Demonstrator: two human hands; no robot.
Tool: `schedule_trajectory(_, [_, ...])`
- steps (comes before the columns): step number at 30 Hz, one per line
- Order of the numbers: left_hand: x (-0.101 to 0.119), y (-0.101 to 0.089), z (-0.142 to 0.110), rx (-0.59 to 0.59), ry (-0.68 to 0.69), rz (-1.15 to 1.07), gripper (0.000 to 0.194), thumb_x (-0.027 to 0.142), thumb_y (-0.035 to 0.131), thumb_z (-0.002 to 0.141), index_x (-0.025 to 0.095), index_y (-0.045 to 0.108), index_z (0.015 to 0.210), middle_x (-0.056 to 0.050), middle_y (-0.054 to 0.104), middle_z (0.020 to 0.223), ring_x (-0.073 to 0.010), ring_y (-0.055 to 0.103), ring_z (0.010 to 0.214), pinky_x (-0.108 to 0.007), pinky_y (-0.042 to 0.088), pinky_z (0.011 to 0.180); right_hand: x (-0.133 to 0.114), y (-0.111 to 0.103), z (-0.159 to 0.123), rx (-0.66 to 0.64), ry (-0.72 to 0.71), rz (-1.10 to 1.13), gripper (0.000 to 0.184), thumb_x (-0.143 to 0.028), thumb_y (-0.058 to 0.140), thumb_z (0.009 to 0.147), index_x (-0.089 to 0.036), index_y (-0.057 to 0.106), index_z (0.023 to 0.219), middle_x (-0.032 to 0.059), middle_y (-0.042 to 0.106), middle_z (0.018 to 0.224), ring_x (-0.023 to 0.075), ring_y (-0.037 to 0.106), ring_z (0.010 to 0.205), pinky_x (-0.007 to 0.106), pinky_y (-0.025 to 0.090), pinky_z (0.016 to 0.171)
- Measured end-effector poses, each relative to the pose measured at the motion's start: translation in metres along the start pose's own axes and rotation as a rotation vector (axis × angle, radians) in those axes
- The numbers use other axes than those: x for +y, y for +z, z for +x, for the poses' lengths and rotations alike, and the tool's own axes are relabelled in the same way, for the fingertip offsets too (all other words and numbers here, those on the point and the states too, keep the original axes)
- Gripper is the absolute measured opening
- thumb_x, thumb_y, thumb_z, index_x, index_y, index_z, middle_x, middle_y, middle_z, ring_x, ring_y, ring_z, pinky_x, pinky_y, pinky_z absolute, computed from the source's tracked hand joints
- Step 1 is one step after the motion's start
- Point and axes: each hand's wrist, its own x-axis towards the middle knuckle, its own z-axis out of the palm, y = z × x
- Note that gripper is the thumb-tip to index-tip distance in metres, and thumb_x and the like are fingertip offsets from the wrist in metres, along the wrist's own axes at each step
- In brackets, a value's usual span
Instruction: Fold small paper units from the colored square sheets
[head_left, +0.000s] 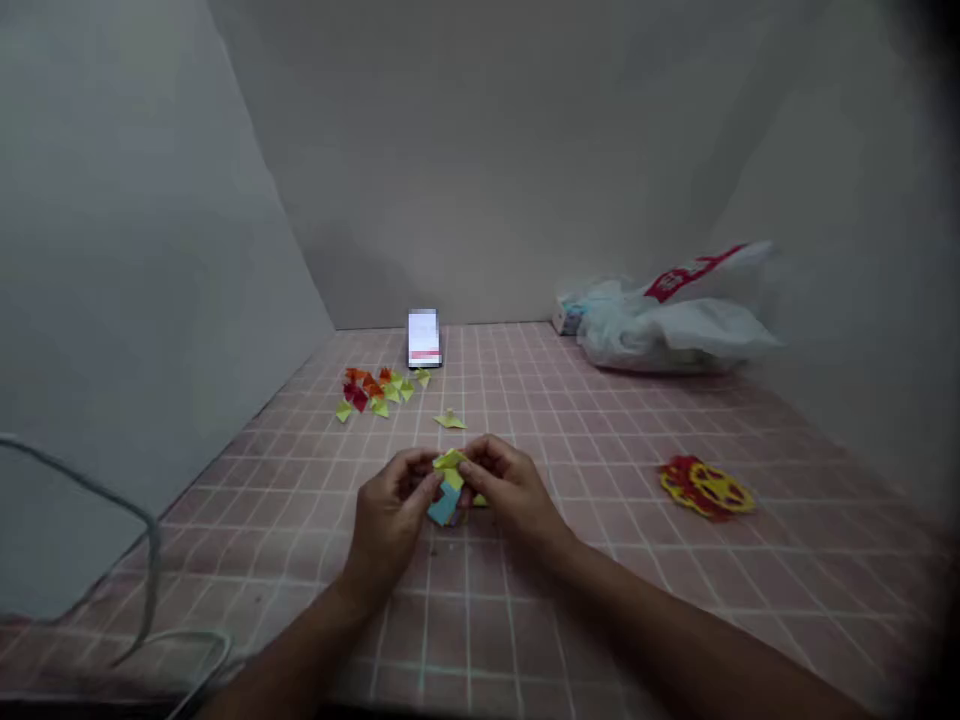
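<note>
Holding paper, pink tabletop (gridded), grey walls

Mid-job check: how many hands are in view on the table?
2. The left hand grips the left side of the yellow-and-blue paper; the right hand grips its right side. Some fingers are partly hidden, but no other hand shows.

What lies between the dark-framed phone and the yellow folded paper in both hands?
Head view: a small yellow folded-paper piece by the phone, another nearer the held paper.
</note>
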Motion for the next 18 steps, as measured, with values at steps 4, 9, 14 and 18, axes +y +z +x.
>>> schedule_trajectory(4, [0.0032, 0.0011, 0.002, 0.011, 0.012, 0.004, 0.016, 0.029, 0.067, 0.083, 0.018, 0.069, 0.094, 0.0, 0.071, 0.081, -0.013, 0.067, 0.069, -0.021, 0.054, 0.064, 0.0023, -0.0008, 0.0015, -0.01, 0.022, 0.022, 0.026, -0.039, 0.073, 0.077, -0.018, 0.058, 0.078, -0.0042, 0.059, 0.063, 0.0095, 0.057, 0.049, 0.023, 0.05, 0.049])
schedule_trajectory(9, [0.0028, 0.0007, 0.0025, 0.031, 0.041, 0.049, 0.012, 0.028, 0.066, 0.084, 0.018, 0.069, 0.088, 0.0, 0.07, 0.075, -0.0124, 0.066, 0.065, -0.02, 0.053, 0.06, 0.004, 0.0005, 0.001, -0.01, 0.052, 0.039, 0.026, -0.039, 0.072, 0.077, -0.019, 0.057, 0.08, -0.0044, 0.059, 0.059, 0.0098, 0.057, 0.047, 0.023, 0.051, 0.048])
schedule_trajectory(14, [0.0002, -0.0005, 0.0022, 0.018, 0.134, 0.152, 0.011, 0.026, 0.063, 0.087, 0.019, 0.07, 0.091, 0.0, 0.071, 0.077, -0.012, 0.067, 0.066, -0.02, 0.053, 0.06, 0.0024, 0.002, 0.0006, 0.008, 0.059, 0.057, 0.027, -0.041, 0.071, 0.076, -0.018, 0.056, 0.078, -0.0044, 0.059, 0.056, 0.0104, 0.057, 0.046, 0.023, 0.051, 0.048])
schedule_trajectory(18, [-0.002, -0.0033, 0.0007, 0.012, 0.263, 0.294, 0.012, 0.024, 0.059, 0.09, 0.02, 0.07, 0.095, -0.001, 0.071, 0.082, -0.0136, 0.069, 0.071, -0.022, 0.053, 0.066, 0.0015, 0.0031, -0.0004, 0.047, 0.063, 0.071, 0.028, -0.039, 0.073, 0.075, -0.018, 0.055, 0.077, -0.004, 0.06, 0.062, 0.009, 0.058, 0.048, 0.022, 0.05, 0.048])
